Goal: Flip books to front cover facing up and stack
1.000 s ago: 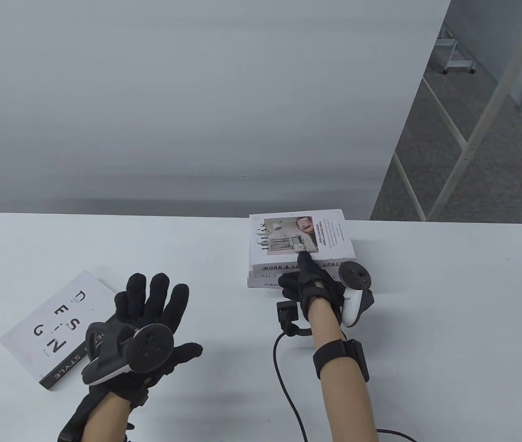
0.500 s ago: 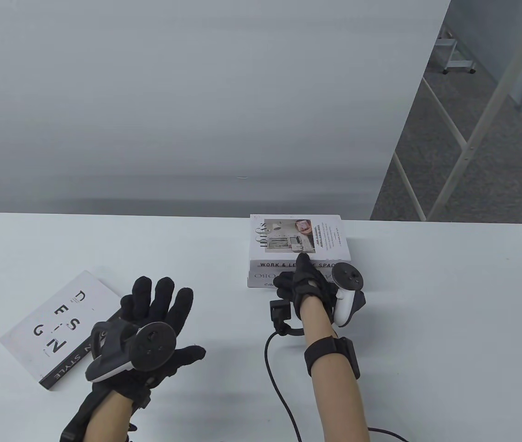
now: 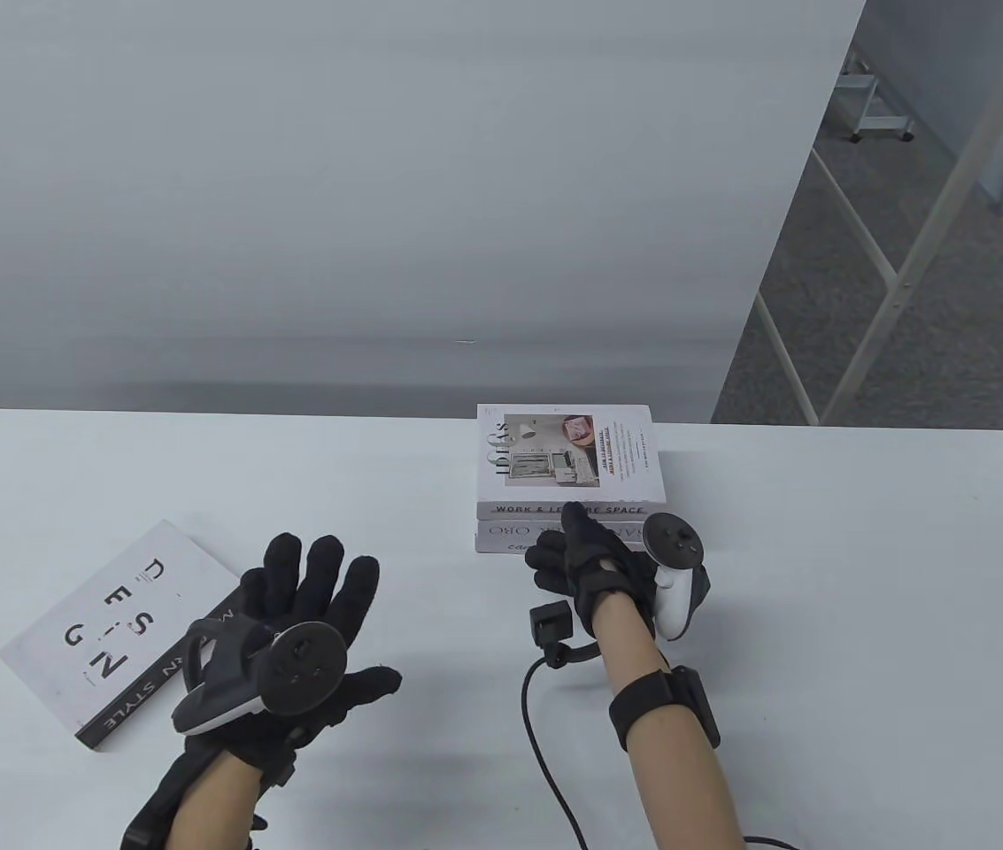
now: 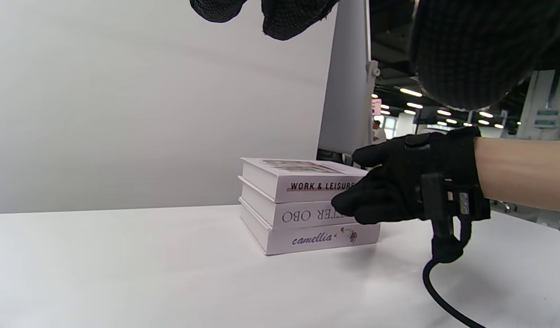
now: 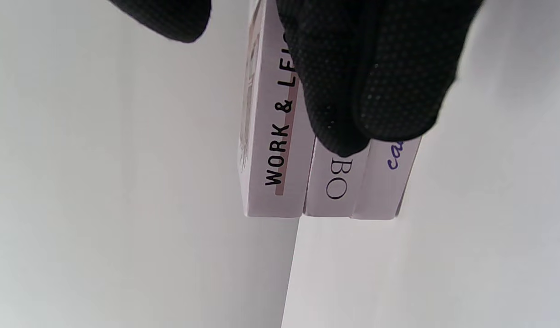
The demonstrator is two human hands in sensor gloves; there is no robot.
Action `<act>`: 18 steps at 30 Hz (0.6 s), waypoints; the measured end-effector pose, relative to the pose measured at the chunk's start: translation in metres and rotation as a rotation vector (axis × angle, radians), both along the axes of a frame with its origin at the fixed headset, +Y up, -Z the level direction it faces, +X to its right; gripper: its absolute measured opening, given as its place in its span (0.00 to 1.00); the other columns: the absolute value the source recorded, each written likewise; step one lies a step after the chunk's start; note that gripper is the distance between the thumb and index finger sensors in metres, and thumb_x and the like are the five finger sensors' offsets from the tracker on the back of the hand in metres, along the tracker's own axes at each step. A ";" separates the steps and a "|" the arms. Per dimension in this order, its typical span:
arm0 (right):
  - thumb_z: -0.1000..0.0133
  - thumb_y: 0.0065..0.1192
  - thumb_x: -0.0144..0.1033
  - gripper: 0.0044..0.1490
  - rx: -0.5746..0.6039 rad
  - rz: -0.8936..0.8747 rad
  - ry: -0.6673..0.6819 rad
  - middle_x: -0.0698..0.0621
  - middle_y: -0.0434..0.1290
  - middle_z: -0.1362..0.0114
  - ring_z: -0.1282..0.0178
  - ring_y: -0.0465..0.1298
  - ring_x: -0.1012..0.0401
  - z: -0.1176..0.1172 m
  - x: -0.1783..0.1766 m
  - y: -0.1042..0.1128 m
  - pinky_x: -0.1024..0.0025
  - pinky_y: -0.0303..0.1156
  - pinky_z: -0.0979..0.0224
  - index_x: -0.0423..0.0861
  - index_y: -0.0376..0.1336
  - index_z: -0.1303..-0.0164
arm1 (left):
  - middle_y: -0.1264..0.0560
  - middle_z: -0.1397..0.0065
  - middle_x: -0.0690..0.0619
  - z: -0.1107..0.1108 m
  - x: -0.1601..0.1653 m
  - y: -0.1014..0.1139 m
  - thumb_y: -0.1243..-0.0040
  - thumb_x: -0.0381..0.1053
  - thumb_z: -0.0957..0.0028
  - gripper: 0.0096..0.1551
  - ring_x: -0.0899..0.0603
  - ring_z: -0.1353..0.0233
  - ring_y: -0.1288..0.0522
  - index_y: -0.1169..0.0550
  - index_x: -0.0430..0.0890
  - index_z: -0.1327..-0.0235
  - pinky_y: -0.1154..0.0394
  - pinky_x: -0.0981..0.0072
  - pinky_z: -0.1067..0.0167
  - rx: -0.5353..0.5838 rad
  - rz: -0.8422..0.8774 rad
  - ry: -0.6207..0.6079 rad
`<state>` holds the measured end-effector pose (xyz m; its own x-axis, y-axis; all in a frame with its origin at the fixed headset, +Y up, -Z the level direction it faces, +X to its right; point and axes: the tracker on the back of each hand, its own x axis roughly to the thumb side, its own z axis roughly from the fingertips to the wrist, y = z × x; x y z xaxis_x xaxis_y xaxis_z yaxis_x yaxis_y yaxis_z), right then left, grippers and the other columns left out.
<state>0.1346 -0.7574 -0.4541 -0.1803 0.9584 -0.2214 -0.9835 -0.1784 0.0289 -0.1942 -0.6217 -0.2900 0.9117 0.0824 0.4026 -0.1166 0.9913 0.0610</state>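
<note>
Three white books are stacked at the table's far middle. The top one [image 3: 567,460] lies front cover up, spine reading "WORK & LEISURE SPACE" [image 4: 302,175] [image 5: 273,150]. Below it are an "OBO" book [image 4: 302,215] and a "camellia" book [image 4: 316,238]. My right hand [image 3: 554,536] presses its fingers [image 5: 353,91] against the near spines and holds nothing; it also shows in the left wrist view [image 4: 398,182]. A white "DESIGN" book [image 3: 120,620] lies front cover up at the near left. My left hand [image 3: 315,584] hovers beside it, fingers spread and empty.
A black cable [image 3: 545,708] runs from my right wrist camera across the table [image 3: 864,575] to its near edge. A grey partition [image 3: 377,221] stands right behind the table's far edge. The floor and metal frames lie beyond the far right corner.
My right index finger has slid back off the top cover to the spines, and the top book has shifted slightly left, square over the stack. My left hand has drifted a little to the right.
</note>
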 end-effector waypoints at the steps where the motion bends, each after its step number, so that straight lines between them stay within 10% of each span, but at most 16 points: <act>1: 0.36 0.45 0.52 0.49 0.020 0.068 0.015 0.28 0.71 0.35 0.44 0.84 0.47 0.004 0.004 0.002 0.58 0.82 0.48 0.22 0.45 0.26 | 0.52 0.19 0.28 0.000 0.002 -0.001 0.39 0.74 0.57 0.62 0.16 0.26 0.60 0.43 0.40 0.18 0.51 0.19 0.35 0.004 -0.004 -0.007; 13: 0.39 0.53 0.52 0.50 0.472 0.752 0.235 0.27 0.69 0.32 0.41 0.80 0.39 0.072 0.039 0.035 0.49 0.78 0.45 0.28 0.46 0.23 | 0.38 0.20 0.38 -0.006 0.035 -0.024 0.42 0.75 0.54 0.60 0.27 0.24 0.33 0.44 0.39 0.19 0.32 0.33 0.32 0.046 -0.028 -0.098; 18: 0.39 0.54 0.53 0.50 0.566 0.914 0.306 0.25 0.67 0.30 0.39 0.78 0.36 0.103 0.047 0.039 0.45 0.77 0.44 0.29 0.46 0.23 | 0.42 0.18 0.38 -0.008 0.049 -0.042 0.44 0.75 0.53 0.60 0.24 0.20 0.40 0.44 0.40 0.19 0.38 0.25 0.32 0.054 -0.087 -0.116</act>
<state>0.1814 -0.7182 -0.3509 -0.8411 0.3860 0.3788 -0.4410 -0.8950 -0.0671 -0.1455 -0.6641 -0.2980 0.8614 -0.0198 0.5076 -0.0395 0.9936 0.1057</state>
